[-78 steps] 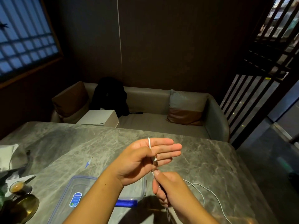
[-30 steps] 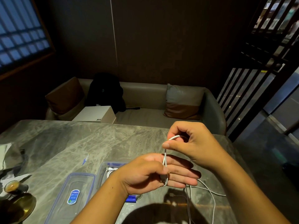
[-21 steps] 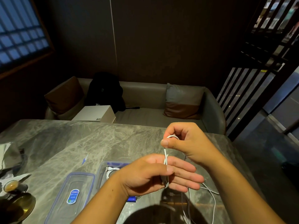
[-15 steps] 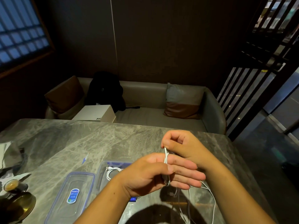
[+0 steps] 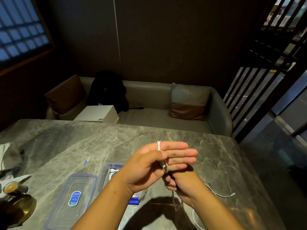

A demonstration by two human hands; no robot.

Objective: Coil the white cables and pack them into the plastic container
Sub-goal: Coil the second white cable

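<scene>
Left hand (image 5: 149, 165) flat, fingers extended, thin white cable (image 5: 159, 146) looped around them. Right hand (image 5: 181, 183) just below, closed on the cable's trailing length. Clear blue-rimmed plastic container (image 5: 106, 173) lies beneath the left wrist.

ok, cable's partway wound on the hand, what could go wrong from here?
1. The thin white cable has only a couple of turns around the flat, open left hand; they could slide off the straight fingers.
2. The right hand feeds from below, and the cable's slack trails loose across the grey marble table, so it may snag or kink.
3. The clear blue-rimmed plastic container already holds a cable and sits partly under the left forearm.
</scene>
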